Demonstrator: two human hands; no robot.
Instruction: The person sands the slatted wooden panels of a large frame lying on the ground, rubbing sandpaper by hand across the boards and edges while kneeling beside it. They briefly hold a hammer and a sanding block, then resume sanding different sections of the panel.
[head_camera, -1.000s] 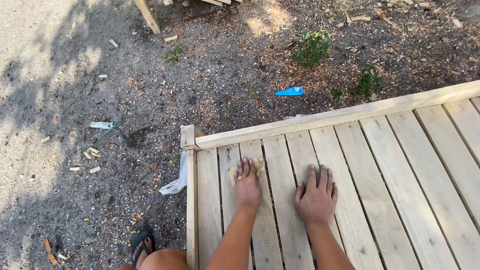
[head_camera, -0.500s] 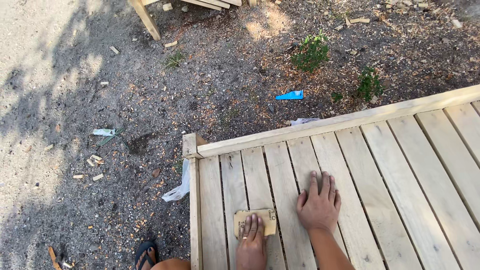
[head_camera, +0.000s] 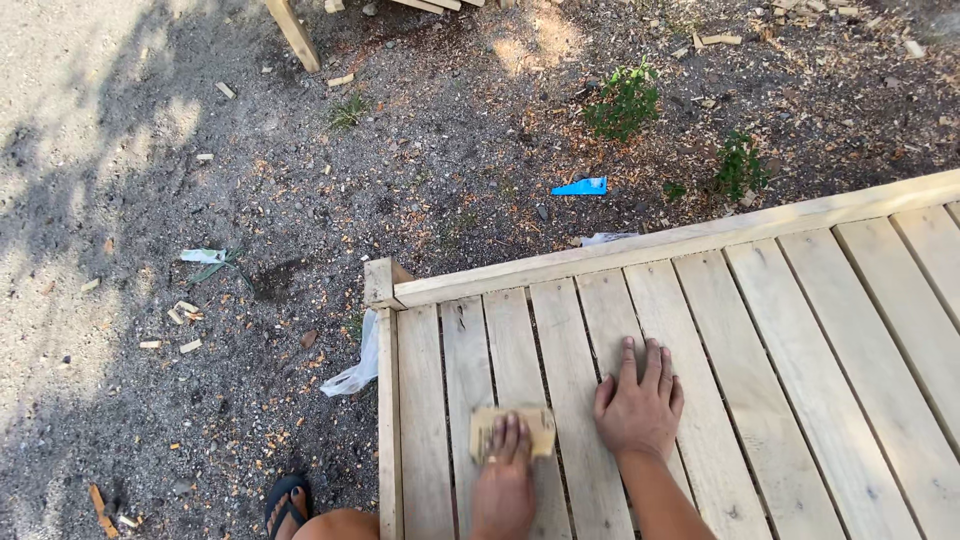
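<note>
Since the earlier frames, the left hand (head_camera: 503, 478) has drawn the sandpaper (head_camera: 513, 430) back along the slats toward the body and nudged it a little forward again, while the right hand (head_camera: 638, 405) has kept its place. Left fingers (head_camera: 508, 436) lie close together, pressed flat on top of the tan sandpaper rather than wrapped around it, and the sheet sits flat on the deck (head_camera: 800, 330) near its left edge, across a gap between two slats. Right fingers (head_camera: 645, 362) are slightly spread, palm down on the bare slats just to the right of the sandpaper, not touching it and holding nothing. Pale wooden slats run away from the person, closed off by a rail (head_camera: 680, 240) across the far end and a corner post (head_camera: 380, 283) at the left. Beside the deck's left edge a sandalled foot (head_camera: 287, 503) stands on the dirt, with a white plastic scrap (head_camera: 357, 370) close by. Farther out on the ground lie a blue scrap (head_camera: 582, 187), wood chips, and two small green plants (head_camera: 623, 100).
</note>
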